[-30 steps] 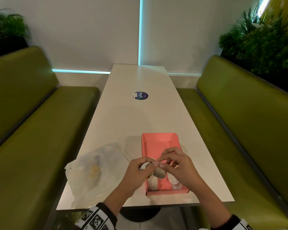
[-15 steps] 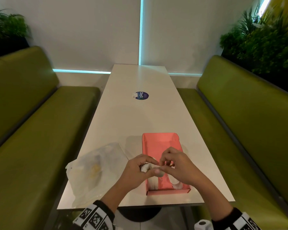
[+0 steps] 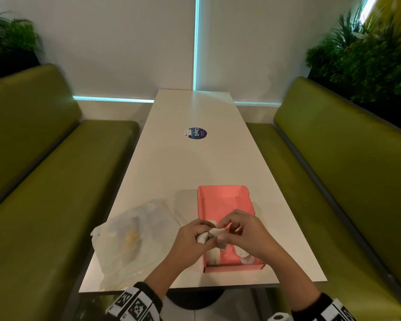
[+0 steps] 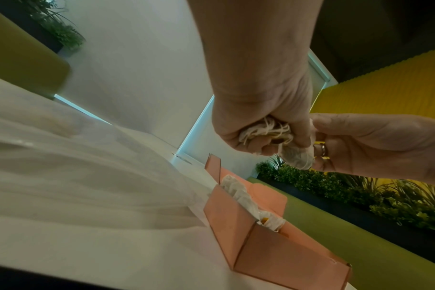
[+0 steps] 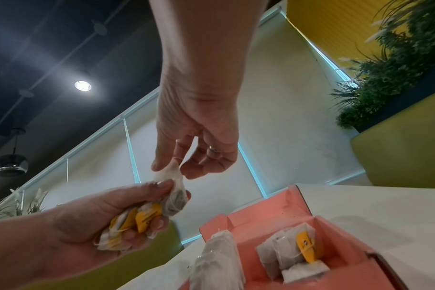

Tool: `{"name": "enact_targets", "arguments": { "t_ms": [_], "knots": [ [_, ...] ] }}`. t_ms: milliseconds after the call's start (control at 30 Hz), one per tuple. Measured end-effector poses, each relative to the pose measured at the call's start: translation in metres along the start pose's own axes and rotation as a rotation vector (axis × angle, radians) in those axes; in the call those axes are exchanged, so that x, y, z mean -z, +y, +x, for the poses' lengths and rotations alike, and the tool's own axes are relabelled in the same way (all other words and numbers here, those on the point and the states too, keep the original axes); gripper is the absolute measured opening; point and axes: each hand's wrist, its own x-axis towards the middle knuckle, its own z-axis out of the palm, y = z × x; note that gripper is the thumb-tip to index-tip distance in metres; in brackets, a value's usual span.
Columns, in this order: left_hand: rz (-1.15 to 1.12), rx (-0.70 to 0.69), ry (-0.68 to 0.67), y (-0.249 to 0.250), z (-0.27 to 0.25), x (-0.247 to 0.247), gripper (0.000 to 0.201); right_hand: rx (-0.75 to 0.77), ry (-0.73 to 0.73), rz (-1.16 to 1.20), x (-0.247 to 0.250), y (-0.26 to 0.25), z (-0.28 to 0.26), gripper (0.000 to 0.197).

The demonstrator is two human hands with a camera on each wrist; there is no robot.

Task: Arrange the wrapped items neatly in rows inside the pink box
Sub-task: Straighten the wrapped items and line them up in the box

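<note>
Paper tea bags (image 5: 127, 221), a yellow-tagged bunch, sit clenched in the left hand (image 3: 190, 242). Rightward, the right hand (image 3: 243, 235) pinches the top corner of one tea bag (image 5: 173, 186), which hangs long-axis down. Both hover above the pink box (image 3: 225, 200)'s near end, where other bags stand.

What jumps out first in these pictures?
Two hands meet over the near end of a pink box on a white table: the left hand grips a bunch of tea bags, and the right hand pinches one. More tea bags lie in the box; green benches flank the table.
</note>
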Motion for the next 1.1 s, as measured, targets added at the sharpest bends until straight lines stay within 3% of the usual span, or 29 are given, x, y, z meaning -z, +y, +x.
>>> {"name": "enact_targets", "arguments": {
  "t_ms": [133, 267, 433, 600, 800, 1100],
  "knots": [
    [-0.021, 0.009, 0.003, -0.002, 0.0, -0.003, 0.006, -0.006, 0.071, 0.048, -0.006, 0.009, 0.001, 0.015],
    [0.01, 0.095, 0.045, -0.006, 0.001, 0.0, 0.03, -0.051, 0.14, 0.083, -0.007, 0.022, 0.0, 0.017],
    [0.24, 0.216, -0.043, -0.015, -0.001, 0.003, 0.035, -0.163, 0.125, 0.016, -0.013, 0.05, -0.006, 0.011],
    [0.527, 0.33, -0.199, -0.014, -0.002, -0.009, 0.053, -0.223, -0.03, -0.127, -0.021, 0.064, -0.013, 0.023],
    [0.631, 0.446, -0.185, -0.011, 0.001, -0.02, 0.069, -0.256, -0.125, -0.135, -0.029, 0.078, -0.011, 0.013],
    [0.678, 0.503, -0.111, -0.01, -0.003, -0.026, 0.056, -0.223, -0.213, -0.089, -0.034, 0.076, -0.008, 0.024]
  ]
}}
